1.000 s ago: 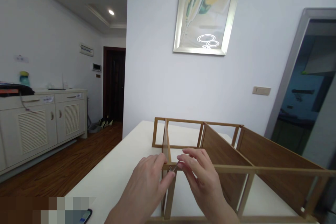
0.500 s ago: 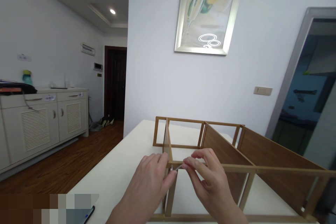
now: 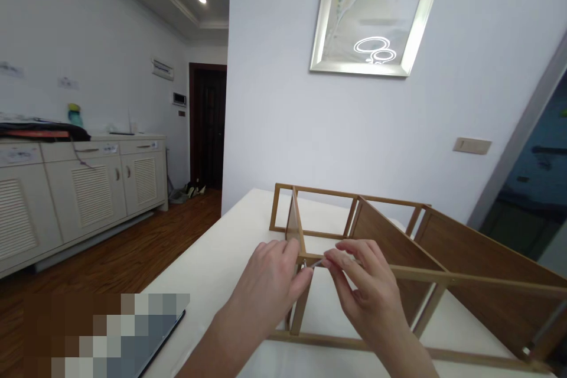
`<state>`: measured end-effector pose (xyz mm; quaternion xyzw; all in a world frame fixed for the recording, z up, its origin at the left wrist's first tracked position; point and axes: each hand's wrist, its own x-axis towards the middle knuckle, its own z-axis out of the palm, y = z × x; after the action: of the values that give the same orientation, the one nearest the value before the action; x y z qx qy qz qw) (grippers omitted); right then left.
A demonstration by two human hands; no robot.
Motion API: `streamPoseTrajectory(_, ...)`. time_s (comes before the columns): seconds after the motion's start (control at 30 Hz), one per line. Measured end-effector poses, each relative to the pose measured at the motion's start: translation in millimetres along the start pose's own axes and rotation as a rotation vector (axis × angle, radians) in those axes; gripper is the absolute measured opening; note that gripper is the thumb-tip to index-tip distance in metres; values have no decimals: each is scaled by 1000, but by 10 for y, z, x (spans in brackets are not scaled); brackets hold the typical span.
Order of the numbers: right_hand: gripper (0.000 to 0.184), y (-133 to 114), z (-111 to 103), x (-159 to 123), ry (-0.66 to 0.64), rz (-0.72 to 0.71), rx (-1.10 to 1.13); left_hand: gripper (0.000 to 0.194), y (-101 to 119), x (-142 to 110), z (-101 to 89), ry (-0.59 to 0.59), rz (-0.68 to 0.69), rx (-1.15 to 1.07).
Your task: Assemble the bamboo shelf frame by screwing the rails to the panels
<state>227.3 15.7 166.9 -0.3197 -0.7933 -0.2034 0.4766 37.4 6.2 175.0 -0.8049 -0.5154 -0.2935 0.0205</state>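
Observation:
A wooden shelf frame [image 3: 416, 273] lies on its side on the white table [image 3: 212, 254], with brown panels [image 3: 394, 233] set across it. My left hand [image 3: 270, 274] is closed over the frame's left crossboard near a corner joint, its thumb beside a small shiny screw [image 3: 305, 263]. Close by on the right, my right hand [image 3: 365, 280] pinches a thin metal hex key [image 3: 317, 263] between thumb and fingers. The tip of that key points at the joint by my left thumb. How far it sits in the screw is hidden.
At the table's lower left lies a dark-edged flat device [image 3: 163, 336], partly blurred out. A white louvred cabinet [image 3: 88, 183] stands along the left wall, with a bottle [image 3: 75, 115] on top. A framed picture [image 3: 376, 18] hangs above the table.
The camera view has turned a little left and down, so the scene sits further right and higher. Both hands keep their places at the joint, with little visible change of grip.

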Motion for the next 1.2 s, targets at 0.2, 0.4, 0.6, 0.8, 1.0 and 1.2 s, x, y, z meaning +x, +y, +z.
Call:
streamPoseTrajectory(0.2, 26, -77, 25, -3, -39, -185, -204, 8, -10, -5, 12, 28, 11, -9)
streamPoseTrajectory(0.4, 23, -203, -8, 131, -163, -318, -285, 7, -57, 6, 53, 31, 9, -59)
streamPoseTrajectory(0.6, 21, -200, -75, 176, -196, -317, -199, 13, -152, 11, 25, -50, -18, -263)
streamPoseTrajectory(0.8, 20, -226, -156, -181, -137, -87, -25, 21, -268, 43, 40, -92, -76, -405)
streamPoseTrajectory(1.0, 14, 1, -25, -1494, -340, 168, -85, 30, -453, 85, 205, -15, -124, -358)
streamPoseTrajectory(1.2, 28, 192, -171, -2146, -645, 500, -128, 42, -534, 98, 267, -53, -191, -209)
